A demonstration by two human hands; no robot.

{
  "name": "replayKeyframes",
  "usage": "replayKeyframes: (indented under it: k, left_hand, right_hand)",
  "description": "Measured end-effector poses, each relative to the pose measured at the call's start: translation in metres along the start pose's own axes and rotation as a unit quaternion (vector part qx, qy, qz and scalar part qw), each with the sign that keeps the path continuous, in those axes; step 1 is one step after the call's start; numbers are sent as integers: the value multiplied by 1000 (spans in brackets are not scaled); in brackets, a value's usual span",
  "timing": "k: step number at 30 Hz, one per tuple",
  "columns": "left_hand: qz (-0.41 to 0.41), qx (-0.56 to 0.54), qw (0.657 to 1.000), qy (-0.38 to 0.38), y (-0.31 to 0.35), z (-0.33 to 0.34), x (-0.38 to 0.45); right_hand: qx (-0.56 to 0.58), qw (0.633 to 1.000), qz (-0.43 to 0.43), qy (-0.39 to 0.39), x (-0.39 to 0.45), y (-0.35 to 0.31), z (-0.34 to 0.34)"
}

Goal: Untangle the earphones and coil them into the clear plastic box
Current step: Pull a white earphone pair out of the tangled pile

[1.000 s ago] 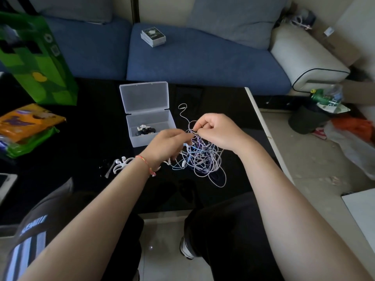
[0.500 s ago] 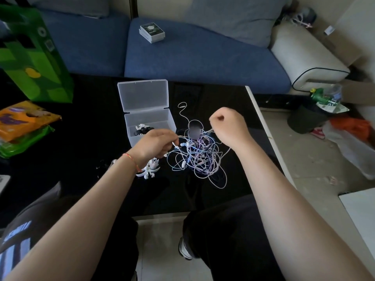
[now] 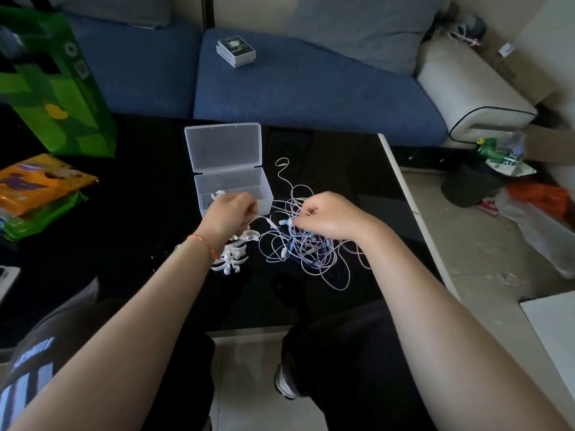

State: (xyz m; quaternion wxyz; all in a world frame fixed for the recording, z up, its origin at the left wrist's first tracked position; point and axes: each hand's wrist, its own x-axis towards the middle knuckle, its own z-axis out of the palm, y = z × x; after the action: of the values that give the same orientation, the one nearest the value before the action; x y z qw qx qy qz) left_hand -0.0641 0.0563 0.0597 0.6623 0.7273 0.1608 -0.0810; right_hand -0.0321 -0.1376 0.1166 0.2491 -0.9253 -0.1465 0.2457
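A tangle of thin white, blue and purple earphone cables (image 3: 306, 250) lies on the black glass table (image 3: 130, 231). My left hand (image 3: 231, 216) pinches a white strand at the tangle's left side, just in front of the clear plastic box (image 3: 231, 185). My right hand (image 3: 326, 217) has its fingers curled into the top of the knot. The box stands open, lid tilted back, with small white and dark pieces inside, partly hidden by my left hand. One loose cable end (image 3: 282, 164) curls away to the right of the box.
White hooked ear pieces (image 3: 231, 259) lie by my left wrist. A green bag (image 3: 53, 88) and orange packets (image 3: 40, 185) sit at the table's left. The table's right edge (image 3: 404, 194) drops to a floor with a bin and litter. A blue sofa (image 3: 298, 88) runs behind.
My right hand has come down from a raised fist into the top of the tangle. My left hand has moved slightly back toward the box, keeping its strand.
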Motion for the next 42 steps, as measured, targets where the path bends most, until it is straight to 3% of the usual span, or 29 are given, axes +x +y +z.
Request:
replayKeyframes:
  k: [3,6,9,12,15,17,20,22,25,29,33,36,42]
  left_hand:
    - [-18,33,999,-4,-7,-5,3]
    - [-18,26,995,-98,-7,-1,-1]
    - [-11,-6,980,-198,-6,2,-6]
    - [-19,-48,965,-256,-7,2,-8]
    - [-7,-106,954,-279,-7,3,-9]
    - [-1,-130,949,-286,-5,5,-10]
    - [1,-137,947,-289,-5,9,-12]
    - [4,-131,947,-294,-6,11,-14]
    - [1,-137,943,-302,-5,11,-18]
    - [-21,-137,947,-290,-6,7,-14]
    - [-42,-61,968,-239,-14,3,-7]
    - [-46,-71,979,-184,-18,7,-4]
    - [-41,-1,997,71,-33,0,14]
  right_hand:
    - [92,995,2,36,-6,4,-7]
    - [204,969,-18,140,-8,4,-11]
    - [282,912,7,297,-2,10,-16]
    - [274,892,45,357,4,25,-20]
    - [100,939,113,308,5,36,-18]
    - [21,959,109,259,3,30,-12]
    - [65,973,-10,223,-3,7,-3]
    - [134,978,-66,144,-3,-6,7]
    - [198,976,-82,30,-5,-17,17]
    - [123,991,-45,17,-2,-10,12]
    - [91,994,-34,49,0,5,4]
    - [33,999,-19,36,0,9,2]
    - [-144,985,97,-13,7,36,-4]
